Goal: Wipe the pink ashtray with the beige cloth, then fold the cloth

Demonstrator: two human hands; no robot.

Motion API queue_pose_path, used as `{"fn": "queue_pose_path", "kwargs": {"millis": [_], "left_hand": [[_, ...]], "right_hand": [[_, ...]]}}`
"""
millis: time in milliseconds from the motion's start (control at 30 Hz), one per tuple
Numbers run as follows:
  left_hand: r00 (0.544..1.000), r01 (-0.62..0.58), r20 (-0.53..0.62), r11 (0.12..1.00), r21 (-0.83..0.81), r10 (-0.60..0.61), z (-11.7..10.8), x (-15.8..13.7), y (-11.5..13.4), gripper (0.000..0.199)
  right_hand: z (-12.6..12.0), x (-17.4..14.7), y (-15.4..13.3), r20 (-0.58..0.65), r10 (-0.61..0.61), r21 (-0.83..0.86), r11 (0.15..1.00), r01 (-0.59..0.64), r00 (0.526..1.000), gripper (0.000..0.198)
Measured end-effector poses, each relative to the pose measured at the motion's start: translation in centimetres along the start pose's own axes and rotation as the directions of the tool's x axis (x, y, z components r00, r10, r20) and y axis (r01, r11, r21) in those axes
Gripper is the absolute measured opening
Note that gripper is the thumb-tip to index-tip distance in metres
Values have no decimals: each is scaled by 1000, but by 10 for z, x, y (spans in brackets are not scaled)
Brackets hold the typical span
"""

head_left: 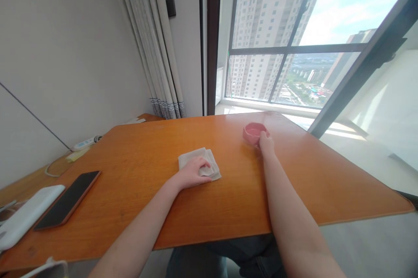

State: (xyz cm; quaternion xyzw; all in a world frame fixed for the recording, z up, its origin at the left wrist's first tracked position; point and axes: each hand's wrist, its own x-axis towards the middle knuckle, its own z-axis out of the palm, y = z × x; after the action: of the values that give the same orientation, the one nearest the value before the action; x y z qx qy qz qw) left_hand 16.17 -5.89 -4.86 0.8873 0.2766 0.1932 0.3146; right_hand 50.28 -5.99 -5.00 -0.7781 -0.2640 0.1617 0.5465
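Note:
A folded grey-beige cloth (194, 155) lies on the wooden table, left of the pink dish. My left hand (194, 172) is on top of it, with fingers curled over the cloth and the thumb at its near edge. Toward the far right part of the table, a small pink bowl-like dish (251, 134) with an angular rim is gripped at its right side by my right hand (267, 142). Whether the dish touches the tabletop, I cannot tell.
The orange-brown table (140, 208) has a dark phone-like device (68, 199) and a long white object (31, 215) at its left. A power strip (86, 143) sits by the wall. Curtains (153, 43) hang behind, and a large window (294, 47) is at the back right.

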Motion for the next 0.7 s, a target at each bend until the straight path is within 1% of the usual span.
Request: {"fn": "queue_pose_path", "kwargs": {"millis": [67,133,267,367,500,633,700], "left_hand": [[1000,-6,3,998,60,6,-1,-1,1,34],[1000,-20,-1,997,76,20,-1,-1,0,27],[997,-69,-29,995,74,71,-2,1,0,15],[995,-72,-69,994,84,78,-3,2,1,9],[990,-44,-134,997,66,53,-4,2,1,9],[983,-11,-181,999,33,17,-5,3,-1,11],[977,21,-212,1000,-1,-21,-6,4,-3,13]], "right_hand": [[-6,7,10,-73,38,-40,998,-41,997,45],[-7,14,17,-105,71,-58,995,-78,992,46],[-3,23,22,-113,102,-105,988,-114,988,45],[-3,25,22,-120,125,-154,978,-143,985,47],[-5,24,19,-130,142,-241,956,-170,981,48],[-6,21,15,-96,119,-317,938,-143,988,45],[-8,20,15,-85,114,-347,928,-137,990,45]]}}
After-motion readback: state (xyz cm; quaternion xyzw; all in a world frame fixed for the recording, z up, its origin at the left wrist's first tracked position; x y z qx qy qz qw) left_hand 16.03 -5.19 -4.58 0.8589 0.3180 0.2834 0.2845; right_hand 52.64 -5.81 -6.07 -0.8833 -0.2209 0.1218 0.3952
